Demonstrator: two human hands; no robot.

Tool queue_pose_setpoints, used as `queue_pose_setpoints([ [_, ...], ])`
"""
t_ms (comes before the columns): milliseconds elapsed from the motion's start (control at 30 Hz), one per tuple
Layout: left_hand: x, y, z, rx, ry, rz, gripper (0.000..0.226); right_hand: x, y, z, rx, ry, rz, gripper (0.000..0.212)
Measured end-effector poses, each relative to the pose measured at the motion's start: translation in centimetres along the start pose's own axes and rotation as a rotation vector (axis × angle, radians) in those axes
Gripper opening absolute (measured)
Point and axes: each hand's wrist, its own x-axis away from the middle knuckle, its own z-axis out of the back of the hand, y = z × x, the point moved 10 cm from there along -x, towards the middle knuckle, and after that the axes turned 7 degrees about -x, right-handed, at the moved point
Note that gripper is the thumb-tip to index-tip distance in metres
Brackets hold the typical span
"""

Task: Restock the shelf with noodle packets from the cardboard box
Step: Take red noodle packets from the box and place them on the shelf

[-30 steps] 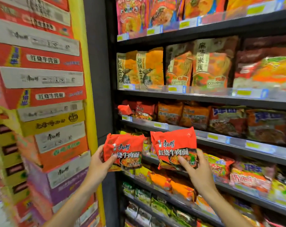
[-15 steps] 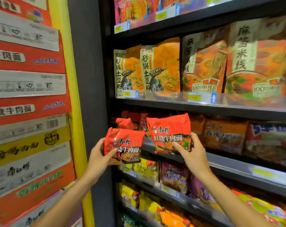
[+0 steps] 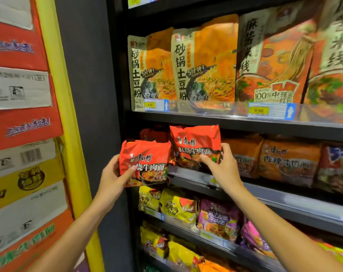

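While the left hand (image 3: 112, 177) grips one red noodle packet (image 3: 145, 163), the right hand (image 3: 222, 165) pinches another red packet (image 3: 195, 146) at the shelf (image 3: 264, 191) edge.

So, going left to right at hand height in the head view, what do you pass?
Stacked cartons → yellow post → left hand → left red packet → right red packet → right hand → orange packets.

Stacked boxes (image 3: 23, 122) left of shelf (image 3: 245, 124) with packets (image 3: 290, 160)
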Motion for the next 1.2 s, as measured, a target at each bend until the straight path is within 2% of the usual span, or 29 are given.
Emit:
queue_pose_setpoints([
  [133, -0.6, -0.8, 0.6, 0.039, -0.026, 0.005, 0.036, -1.4, 0.9, -1.6, 0.152, 0.017, -0.089, 0.043],
  [233, -0.6, -1.4, 0.7, 0.071, -0.046, 0.012, 0.035, -1.8, 1.8, -3.0, 0.422, -0.064, -0.182, 0.052],
  [333, -0.6, -2.1, 0.8, 0.096, -0.074, 0.024, 0.035, -1.9, 2.1, -2.8, 0.580, -0.122, -0.275, 0.061],
  [500, -0.1, -3.2, 1.2, 0.106, -0.093, 0.026, 0.036, -0.7, 1.3, -1.0, 0.694, -0.174, -0.256, 0.075],
  [600, 0.0, -3.3, 1.6, 0.113, -0.111, 0.022, 0.035, 1.8, -1.2, 0.8, 0.665, -0.061, -0.106, 0.074],
  [667, 0.0, -3.2, 1.9, 0.117, -0.108, 0.018, 0.036, 3.9, -4.7, 1.0, 0.619, 0.051, 0.125, 0.063],
  [733, 0.0, -3.3, 2.2, 0.131, -0.114, 0.024, 0.036, 5.5, -7.5, -0.8, 0.532, 0.042, 0.333, 0.054],
  [767, 0.0, -3.3, 2.2, 0.139, -0.117, 0.028, 0.036, 5.8, -8.2, -2.3, 0.478, -0.015, 0.369, 0.054],
  [900, -0.5, -2.8, 2.3, 0.167, -0.122, 0.043, 0.036, 5.2, -7.0, -9.8, 0.218, -0.332, 0.149, 0.078],
  [967, -0.7, -2.6, 2.2, 0.176, -0.124, 0.051, 0.038, 5.0, -6.2, -12.5, 0.187, -0.422, 0.086, 0.086],
  [1033, -0.8, -3.0, 2.0, 0.174, -0.136, 0.059, 0.039, 4.7, -5.7, -14.0, 0.176, -0.442, 0.068, 0.086],
  [1200, -1.8, -4.0, 0.4, 0.228, -0.235, 0.129, 0.035, 3.9, -3.9, -13.5, 0.092, -0.405, 0.035, 0.066],
])
